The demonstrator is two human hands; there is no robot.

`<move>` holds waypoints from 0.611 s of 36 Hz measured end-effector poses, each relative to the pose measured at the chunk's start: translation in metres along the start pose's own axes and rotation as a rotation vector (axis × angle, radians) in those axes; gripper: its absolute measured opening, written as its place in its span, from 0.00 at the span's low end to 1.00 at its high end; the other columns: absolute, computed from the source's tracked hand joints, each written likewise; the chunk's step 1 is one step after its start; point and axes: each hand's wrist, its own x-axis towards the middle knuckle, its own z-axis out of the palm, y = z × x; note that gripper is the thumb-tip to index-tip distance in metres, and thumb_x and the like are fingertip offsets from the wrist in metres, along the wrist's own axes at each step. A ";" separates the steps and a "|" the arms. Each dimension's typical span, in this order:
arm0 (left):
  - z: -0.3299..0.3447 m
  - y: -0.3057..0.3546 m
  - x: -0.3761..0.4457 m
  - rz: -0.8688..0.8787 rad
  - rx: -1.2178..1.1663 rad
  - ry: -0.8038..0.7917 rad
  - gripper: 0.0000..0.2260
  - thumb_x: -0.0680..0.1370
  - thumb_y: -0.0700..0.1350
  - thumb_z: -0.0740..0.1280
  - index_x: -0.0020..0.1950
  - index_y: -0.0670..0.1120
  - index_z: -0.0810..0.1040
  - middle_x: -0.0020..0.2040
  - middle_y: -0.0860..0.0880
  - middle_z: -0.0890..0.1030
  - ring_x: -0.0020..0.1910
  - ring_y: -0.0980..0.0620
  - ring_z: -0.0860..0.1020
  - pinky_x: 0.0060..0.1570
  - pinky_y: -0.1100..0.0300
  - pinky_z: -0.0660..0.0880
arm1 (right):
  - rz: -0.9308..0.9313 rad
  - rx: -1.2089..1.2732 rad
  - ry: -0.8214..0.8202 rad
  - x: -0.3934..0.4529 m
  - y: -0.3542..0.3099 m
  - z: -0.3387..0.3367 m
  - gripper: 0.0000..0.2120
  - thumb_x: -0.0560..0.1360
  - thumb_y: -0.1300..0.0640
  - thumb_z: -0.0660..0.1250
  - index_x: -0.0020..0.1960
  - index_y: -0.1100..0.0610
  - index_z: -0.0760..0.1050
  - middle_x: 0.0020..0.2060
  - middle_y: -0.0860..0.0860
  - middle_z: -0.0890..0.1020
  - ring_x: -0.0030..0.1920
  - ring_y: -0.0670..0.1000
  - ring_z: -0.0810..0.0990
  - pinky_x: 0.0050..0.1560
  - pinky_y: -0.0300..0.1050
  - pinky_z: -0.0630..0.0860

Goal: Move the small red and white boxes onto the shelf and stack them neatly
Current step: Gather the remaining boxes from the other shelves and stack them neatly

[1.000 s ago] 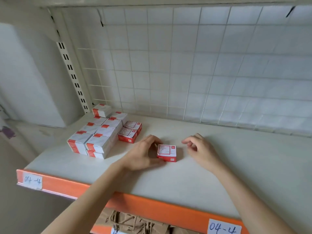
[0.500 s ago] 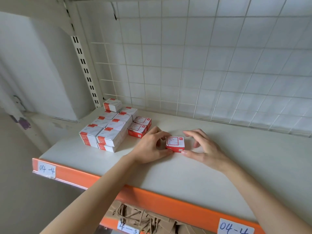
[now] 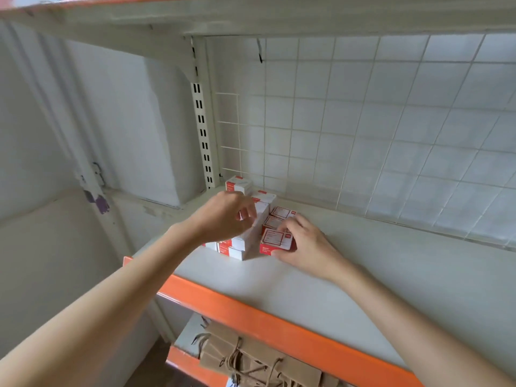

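Note:
A small red and white box stands on the white shelf, right beside a stack of white and red boxes. My right hand grips this box from its right side, fingers curled over its top edge. Two more red-topped boxes lie in a row just behind it. My left hand hovers over the stack with loosely curled fingers and holds nothing. Part of the stack is hidden under that hand.
A wire grid panel backs the shelf, and a slotted upright stands at its left rear corner. An orange beam edges the shelf front. Brown paper bags with handles lie on the lower shelf.
The box has slid left from the shelf's middle to the stack's right side, now held by my right hand. My left hand let go and rose over the stack. The camera turned right.

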 end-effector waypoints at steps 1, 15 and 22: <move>-0.001 -0.004 -0.003 0.000 -0.004 0.010 0.05 0.75 0.39 0.66 0.47 0.44 0.82 0.43 0.48 0.82 0.39 0.54 0.77 0.45 0.58 0.76 | 0.017 -0.030 0.003 0.003 -0.005 0.003 0.22 0.70 0.49 0.71 0.60 0.57 0.71 0.57 0.51 0.70 0.56 0.54 0.74 0.57 0.45 0.70; 0.015 0.011 0.018 0.219 -0.031 -0.066 0.06 0.76 0.42 0.65 0.46 0.44 0.81 0.43 0.49 0.80 0.39 0.53 0.76 0.41 0.58 0.74 | 0.163 -0.108 -0.016 -0.009 -0.008 -0.005 0.23 0.74 0.49 0.66 0.68 0.52 0.67 0.58 0.52 0.68 0.57 0.55 0.76 0.58 0.46 0.72; 0.047 0.067 0.049 0.333 0.038 -0.209 0.06 0.76 0.46 0.64 0.47 0.49 0.79 0.46 0.52 0.80 0.47 0.51 0.77 0.42 0.59 0.72 | 0.319 -0.296 -0.079 -0.065 0.032 -0.049 0.16 0.77 0.52 0.61 0.64 0.54 0.70 0.59 0.51 0.71 0.59 0.53 0.74 0.60 0.48 0.71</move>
